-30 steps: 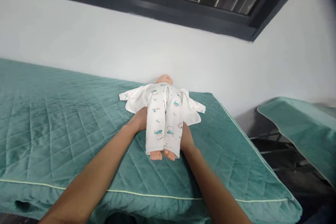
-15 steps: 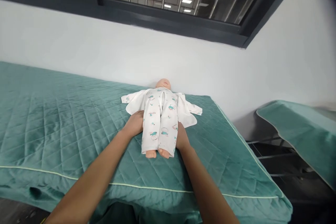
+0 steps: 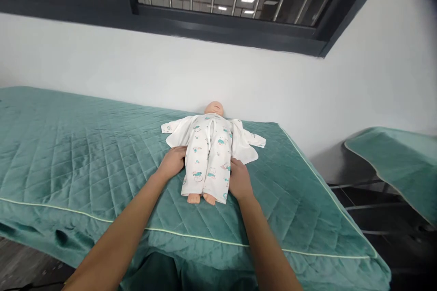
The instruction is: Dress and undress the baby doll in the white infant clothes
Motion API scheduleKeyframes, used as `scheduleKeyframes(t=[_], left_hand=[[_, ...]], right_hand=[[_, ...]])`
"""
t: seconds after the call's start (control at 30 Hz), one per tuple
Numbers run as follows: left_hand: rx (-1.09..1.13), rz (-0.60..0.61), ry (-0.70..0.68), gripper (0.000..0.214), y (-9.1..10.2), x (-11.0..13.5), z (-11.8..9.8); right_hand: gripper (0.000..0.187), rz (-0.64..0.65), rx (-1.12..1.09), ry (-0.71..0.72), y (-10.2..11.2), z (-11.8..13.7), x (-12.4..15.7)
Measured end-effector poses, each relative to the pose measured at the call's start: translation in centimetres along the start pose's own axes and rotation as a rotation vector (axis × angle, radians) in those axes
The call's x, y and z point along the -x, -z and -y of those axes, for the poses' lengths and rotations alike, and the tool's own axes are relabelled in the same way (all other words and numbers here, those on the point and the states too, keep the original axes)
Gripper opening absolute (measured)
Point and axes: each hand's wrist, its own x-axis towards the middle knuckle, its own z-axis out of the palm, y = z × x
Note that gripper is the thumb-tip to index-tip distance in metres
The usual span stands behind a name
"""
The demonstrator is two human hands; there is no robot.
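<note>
The printed trousers (image 3: pixel 219 157) look drawn over the doll's (image 3: pixel 214 107) legs, feet (image 3: pixel 194 198) out at the near hems, while the jacket (image 3: pixel 248 153) spreads open, not yet closed. The trousers lie between my left hand (image 3: pixel 173 162) and right hand (image 3: pixel 240 179), against both; my fingertips are hidden, so I cannot tell whether they pinch cloth.

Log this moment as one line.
left hand: against printed trousers; right hand: against opposite side; grip: unclear; doll: on its back; white top: spread open; green cover: under doll
</note>
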Motion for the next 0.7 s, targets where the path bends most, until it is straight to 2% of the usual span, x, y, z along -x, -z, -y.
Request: scheduleKeyframes(t=[0.2,0.33,0.4,0.5,0.6,0.7], left_hand=[[0.032,-0.08,0.081,0.035,0.1,-0.1,0.3],[0.043,-0.165,0.176,0.031,0.1,-0.3,0.7],[0.045,-0.221,0.245,0.033,0.0,-0.5,0.9],[0.024,-0.289,0.337,0.033,-0.1,-0.7,1.3],[-0.008,-0.324,0.392,0.031,-0.4,-0.8,1.6],[-0.033,-0.32,0.402,0.03,-0.5,-0.9,1.7]], right_hand=[[0.022,-0.049,-0.123,-0.115,-0.1,0.5,1.7],[0.022,-0.021,-0.181,-0.209,0.3,-0.8,-0.4],[0.025,-0.035,-0.141,-0.248,0.9,-2.3,-2.1],[0.031,-0.137,-0.013,-0.362,1.9,-4.7,-4.1],[0.04,-0.207,0.096,-0.469,2.2,-5.8,-4.5],[0.052,-0.247,0.218,-0.501,2.0,-5.8,-4.0]])
